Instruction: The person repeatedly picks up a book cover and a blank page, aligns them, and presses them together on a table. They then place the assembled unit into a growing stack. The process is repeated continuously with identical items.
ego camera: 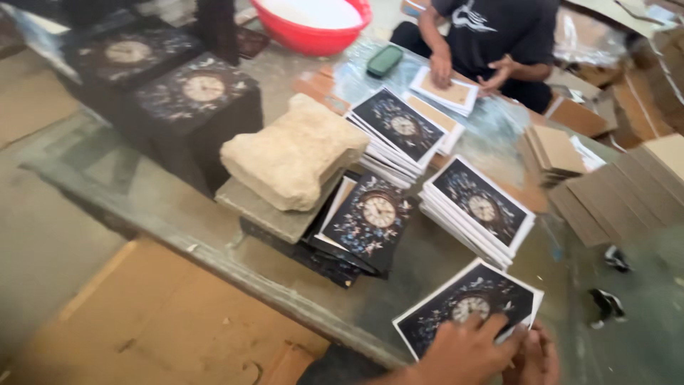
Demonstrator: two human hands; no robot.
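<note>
Clock-print sheet (467,303) w/ white border lies flat at the near edge of the counter (178,214), abt 5 o'clock in view. Left hand (463,353) rests spread open, palm down, on its near corner; right hand (536,356) just beside at 3 o'clock, touching the sheet's edge (grip: can't tell, partly hidden). Stack of same prints (479,210) at 12 o'clock, another stack (399,132) further up. Stone block (292,153) at 10 o'clock. Co-worker's hands (442,70) on a card across the counter.
</note>
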